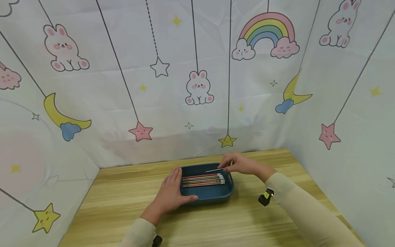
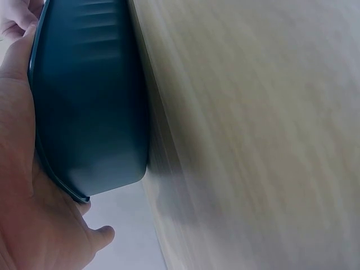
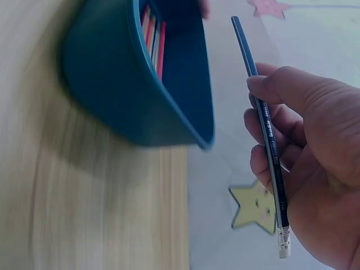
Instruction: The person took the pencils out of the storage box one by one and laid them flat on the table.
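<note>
A dark blue plastic bin (image 1: 213, 198) stands on the table. Inside lies a row of several striped pencils (image 1: 202, 180), their eraser ends towards the right. My left hand (image 1: 169, 192) rests against the bin's left end, fingers straight and thumb along the front rim; the left wrist view shows the palm side of this hand (image 2: 34, 185) beside the bin's outer wall. Over the bin's back right corner, my right hand (image 1: 239, 164) pinches a dark pencil (image 3: 266, 121) between thumb and fingers. Its white eraser end lies by the palm.
The wood-grain table (image 1: 123, 192) extends around the bin on all sides. Behind it and at both sides hang white cloth walls (image 1: 172, 113) printed with rabbits, stars and moons. Each wrist bears a small black camera (image 1: 264, 198).
</note>
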The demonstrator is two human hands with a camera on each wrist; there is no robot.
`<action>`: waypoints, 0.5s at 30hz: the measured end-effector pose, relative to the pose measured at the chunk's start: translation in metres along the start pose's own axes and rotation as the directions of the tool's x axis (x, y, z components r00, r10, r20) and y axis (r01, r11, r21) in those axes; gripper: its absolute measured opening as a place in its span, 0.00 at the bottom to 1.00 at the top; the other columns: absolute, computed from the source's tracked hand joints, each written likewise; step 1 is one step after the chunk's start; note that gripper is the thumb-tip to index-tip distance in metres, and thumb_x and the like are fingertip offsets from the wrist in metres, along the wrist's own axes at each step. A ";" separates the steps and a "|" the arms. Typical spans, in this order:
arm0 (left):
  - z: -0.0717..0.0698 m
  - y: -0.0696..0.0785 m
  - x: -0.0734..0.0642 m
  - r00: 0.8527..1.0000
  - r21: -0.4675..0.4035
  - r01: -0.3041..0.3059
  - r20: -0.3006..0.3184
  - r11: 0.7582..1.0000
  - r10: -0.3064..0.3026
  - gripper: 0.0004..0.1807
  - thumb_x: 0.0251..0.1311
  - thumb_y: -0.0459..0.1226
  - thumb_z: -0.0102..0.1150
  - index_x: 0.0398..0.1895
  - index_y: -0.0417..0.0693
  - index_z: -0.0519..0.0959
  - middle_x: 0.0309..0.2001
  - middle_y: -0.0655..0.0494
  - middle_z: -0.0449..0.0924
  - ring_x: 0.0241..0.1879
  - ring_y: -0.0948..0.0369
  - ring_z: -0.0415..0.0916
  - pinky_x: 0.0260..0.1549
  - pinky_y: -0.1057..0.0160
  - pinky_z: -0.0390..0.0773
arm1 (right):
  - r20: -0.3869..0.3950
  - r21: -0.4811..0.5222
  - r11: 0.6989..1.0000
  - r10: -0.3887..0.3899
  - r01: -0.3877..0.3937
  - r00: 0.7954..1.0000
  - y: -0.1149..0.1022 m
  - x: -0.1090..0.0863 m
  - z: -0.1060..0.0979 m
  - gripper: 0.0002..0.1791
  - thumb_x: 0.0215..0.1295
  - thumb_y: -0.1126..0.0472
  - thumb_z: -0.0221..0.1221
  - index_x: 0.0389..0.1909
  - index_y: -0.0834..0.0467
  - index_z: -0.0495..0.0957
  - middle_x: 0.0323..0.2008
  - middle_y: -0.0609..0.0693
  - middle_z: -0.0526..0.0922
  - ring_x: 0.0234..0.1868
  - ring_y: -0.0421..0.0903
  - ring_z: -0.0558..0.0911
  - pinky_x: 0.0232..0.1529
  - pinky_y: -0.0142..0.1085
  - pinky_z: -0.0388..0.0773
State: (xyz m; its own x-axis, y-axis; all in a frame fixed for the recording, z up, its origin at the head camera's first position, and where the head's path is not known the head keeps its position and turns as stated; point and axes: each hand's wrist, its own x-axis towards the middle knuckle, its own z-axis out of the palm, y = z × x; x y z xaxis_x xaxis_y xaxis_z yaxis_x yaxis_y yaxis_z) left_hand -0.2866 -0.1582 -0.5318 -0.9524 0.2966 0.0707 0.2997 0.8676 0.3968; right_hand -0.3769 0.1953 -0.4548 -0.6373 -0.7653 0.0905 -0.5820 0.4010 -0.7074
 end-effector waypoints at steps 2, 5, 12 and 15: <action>0.000 0.000 0.000 1.000 0.000 -0.005 -0.004 1.000 0.005 0.77 0.56 0.78 0.69 0.90 0.35 0.47 0.90 0.38 0.46 0.89 0.44 0.43 0.83 0.34 0.50 | -0.011 -0.020 1.000 0.009 -0.009 1.000 0.004 -0.005 -0.007 0.12 0.78 0.69 0.66 0.55 0.57 0.94 0.46 0.54 0.89 0.41 0.43 0.84 0.44 0.38 0.84; 0.001 0.000 0.001 1.000 0.011 -0.004 0.002 1.000 0.004 0.77 0.56 0.78 0.68 0.91 0.36 0.47 0.90 0.39 0.45 0.89 0.44 0.42 0.83 0.34 0.49 | -0.023 -0.028 0.999 0.030 -0.030 0.999 0.009 -0.013 -0.016 0.12 0.78 0.68 0.67 0.55 0.57 0.94 0.45 0.52 0.89 0.41 0.44 0.83 0.42 0.38 0.83; 0.002 0.000 0.000 1.000 -0.007 -0.019 -0.013 1.000 0.019 0.76 0.56 0.75 0.72 0.90 0.34 0.48 0.89 0.37 0.46 0.89 0.42 0.44 0.82 0.32 0.50 | -0.043 -0.049 0.994 0.100 -0.102 0.994 0.018 -0.030 -0.033 0.12 0.79 0.67 0.66 0.56 0.56 0.93 0.46 0.52 0.88 0.42 0.46 0.82 0.41 0.37 0.81; 0.002 -0.001 0.000 1.000 -0.013 -0.024 -0.019 1.000 0.023 0.76 0.56 0.75 0.72 0.90 0.34 0.49 0.89 0.37 0.46 0.88 0.42 0.44 0.82 0.31 0.49 | -0.055 -0.056 0.993 0.100 -0.103 0.993 0.024 -0.034 -0.039 0.12 0.79 0.67 0.66 0.56 0.58 0.93 0.46 0.51 0.88 0.42 0.46 0.83 0.42 0.38 0.82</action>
State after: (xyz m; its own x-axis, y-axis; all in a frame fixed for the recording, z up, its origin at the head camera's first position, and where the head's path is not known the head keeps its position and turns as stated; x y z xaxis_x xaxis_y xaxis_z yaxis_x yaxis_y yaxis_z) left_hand -0.2870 -0.1581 -0.5335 -0.9460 0.3092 0.0971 0.3213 0.8552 0.4067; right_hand -0.3885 0.2503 -0.4474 -0.7194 -0.6922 0.0578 -0.5402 0.5053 -0.6730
